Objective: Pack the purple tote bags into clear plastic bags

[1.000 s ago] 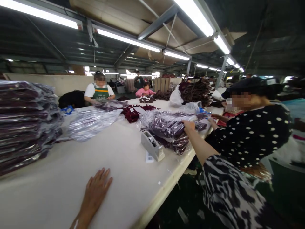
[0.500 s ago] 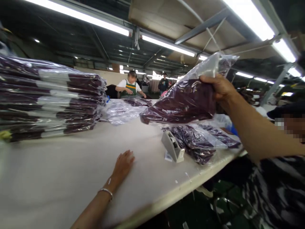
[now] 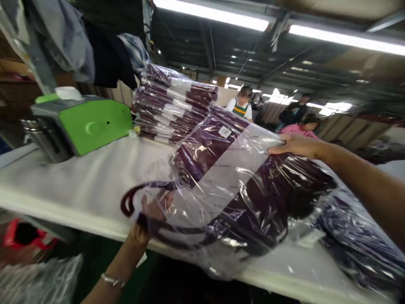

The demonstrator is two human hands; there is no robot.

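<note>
A clear plastic bag with a folded dark maroon garment [image 3: 202,147] inside is held up over the table's front edge, tilted. A pale band crosses it, and a small white barcode label [image 3: 224,132] shows near the top. My right hand [image 3: 292,145] is closed on the bag's upper right edge, thumb in front. My left hand [image 3: 153,211] is at the bag's lower left end, among loose plastic and dark strap-like loops [image 3: 129,200]. Plastic and blur cover its fingers, so their grip is unclear.
Behind stands a stack of similar bagged garments [image 3: 177,105]. A green and grey machine [image 3: 95,124] with a metal cylinder [image 3: 49,139] sits at the left of the white table [image 3: 95,177]. More bagged items [image 3: 357,236] lie at right. Several people are farther back.
The view has swung left. The bagged garment in my right hand has come down and closer, turned broad side toward me. My left hand has gone from the tabletop to the bag's end.
</note>
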